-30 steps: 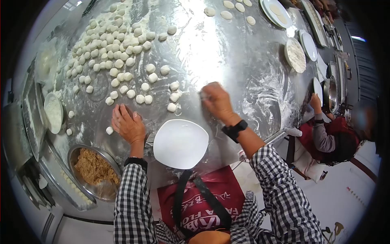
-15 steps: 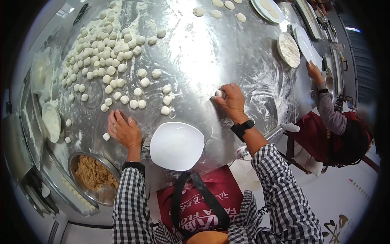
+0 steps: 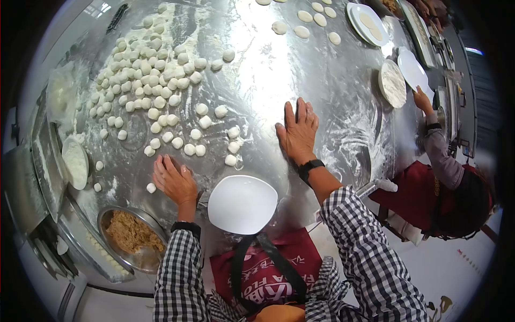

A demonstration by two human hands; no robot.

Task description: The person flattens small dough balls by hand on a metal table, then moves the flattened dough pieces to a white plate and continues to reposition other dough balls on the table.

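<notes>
My left hand lies on the floury metal table with its fingers stretched out, just below the nearest dough balls. A single dough ball sits beside its outer edge. Farther right, my right hand rests palm down, fingers extended and thumb apart. Whatever is under that palm is hidden. Between my forearms stands a white bowl, close to the table's near edge. Many white dough balls are spread over the upper left, with several strays nearer the middle.
A metal bowl of brown filling and a white dish of flour stand at left. Flattened dough rounds, white plates and a flour bowl are at upper right. A co-worker's hand touches a plate.
My right hand held a dough ball between thumb and fingers; now it lies flat and the ball is out of sight. The view has shifted slightly. My left hand stays spread on the table.
</notes>
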